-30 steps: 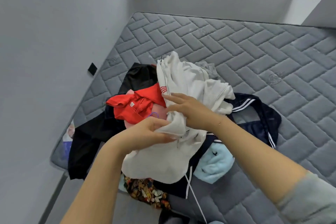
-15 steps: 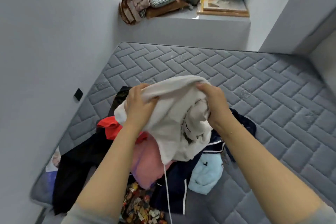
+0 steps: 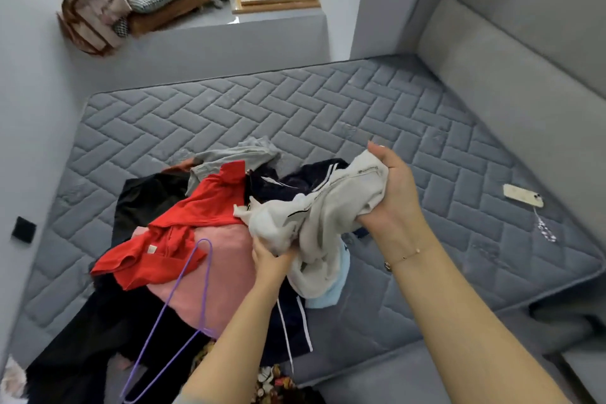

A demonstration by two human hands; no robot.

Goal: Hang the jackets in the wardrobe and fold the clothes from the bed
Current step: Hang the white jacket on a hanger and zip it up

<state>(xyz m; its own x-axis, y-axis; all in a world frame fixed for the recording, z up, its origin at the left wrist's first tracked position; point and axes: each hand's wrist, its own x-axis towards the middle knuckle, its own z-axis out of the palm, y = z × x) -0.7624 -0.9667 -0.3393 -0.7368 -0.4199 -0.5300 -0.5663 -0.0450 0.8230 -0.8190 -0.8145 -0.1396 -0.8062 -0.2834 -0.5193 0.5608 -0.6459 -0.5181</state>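
A crumpled white garment (image 3: 331,216) hangs bunched between both hands above the clothes pile. My right hand (image 3: 392,193) grips its upper right end. My left hand (image 3: 272,256) holds its lower left part. Under them, on the grey quilted mattress (image 3: 229,115), lies a heap: a red top (image 3: 196,223), a pink garment (image 3: 223,269), a black garment (image 3: 147,197), a navy jacket with white stripes (image 3: 295,321), a grey piece (image 3: 236,154) and a light blue piece (image 3: 331,292). A purple wire hanger (image 3: 177,315) rests on the pink and black clothes.
A phone with a charm strap (image 3: 523,195) lies on the mattress at the right. The grey padded headboard (image 3: 508,92) runs along the right side. A window ledge (image 3: 196,20) at the back holds cushions and bags. A wall closes the left side.
The white garment has come down and to the right, now held lower and more bunched. The view has turned right, showing the headboard and phone. The purple hanger is now uncovered.
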